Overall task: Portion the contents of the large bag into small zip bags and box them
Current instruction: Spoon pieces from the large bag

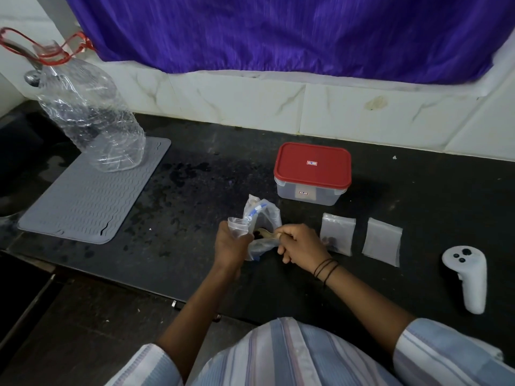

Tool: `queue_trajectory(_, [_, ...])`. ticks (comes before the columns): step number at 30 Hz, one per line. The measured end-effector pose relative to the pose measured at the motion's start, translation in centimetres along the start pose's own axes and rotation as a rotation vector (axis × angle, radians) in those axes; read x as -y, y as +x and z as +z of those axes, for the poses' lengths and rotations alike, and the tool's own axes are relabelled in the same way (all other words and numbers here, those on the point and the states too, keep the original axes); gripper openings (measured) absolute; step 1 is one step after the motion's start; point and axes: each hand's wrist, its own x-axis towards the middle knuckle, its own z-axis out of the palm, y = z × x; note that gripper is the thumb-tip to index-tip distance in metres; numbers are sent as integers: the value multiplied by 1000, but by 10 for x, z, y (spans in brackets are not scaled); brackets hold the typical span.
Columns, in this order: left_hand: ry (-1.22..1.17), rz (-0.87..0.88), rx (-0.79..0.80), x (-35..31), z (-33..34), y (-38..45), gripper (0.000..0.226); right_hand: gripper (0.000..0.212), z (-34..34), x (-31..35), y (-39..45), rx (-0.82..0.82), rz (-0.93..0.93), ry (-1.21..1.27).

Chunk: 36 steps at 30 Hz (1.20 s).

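Clear large bag (262, 218) in left grip (232, 243); spoon (267, 234) in right grip (299, 242).

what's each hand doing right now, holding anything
Left hand: grips the large bag at its open top.
Right hand: holds a spoon, its bowl inside the bag.

I see a dark speckled bench (211, 174) running along the tiled wall, with a grey ribbed mat (83, 201) at its left end and a clear plastic bottle (92, 118) standing on the mat's far corner. Toward the right sit a red-lidded box (312, 171), two small zip bags (337, 232) side by side, and a white controller (468, 280) near the front edge.
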Motion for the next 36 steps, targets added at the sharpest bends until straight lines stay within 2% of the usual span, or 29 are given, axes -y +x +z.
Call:
queue_trajectory(3, [16, 27, 4, 3, -3, 1, 37, 25, 3, -7, -2, -54, 72, 250])
queue_trajectory(7, [150, 97, -7, 2, -1, 0, 35, 23, 4, -9, -8, -84, 142, 496])
queue_trajectory(13, [282, 216, -4, 0, 0, -3, 35, 23, 0, -12, -16, -189, 146, 617])
queue_trajectory(19, [228, 485, -80, -5, -8, -9, 37, 23, -20, -4, -30, -261, 97, 654])
queue_trajectory(23, [170, 547, 75, -16, -13, -13, 36, 23, -37, 14, -43, -260, 48, 697])
queue_trajectory(24, [90, 503, 152, -20, -14, -12, 36, 23, -40, 20, -45, -257, 34, 708])
queue_trajectory(28, [-473, 244, 516, -32, -21, -5, 45, 23, -53, 42, -52, -244, -24, 748])
queue_trajectory(30, [-607, 190, 642, -34, -25, -1, 56, 23, -57, 52, -54, -242, -45, 760])
queue_trajectory(32, [-566, 219, 678, -36, -26, 1, 57, 23, -60, 61, -56, -237, -52, 767])
queue_trajectory(36, [-171, 436, 541, -44, -27, -6, 50, 23, -63, 74, -59, -215, -67, 743])
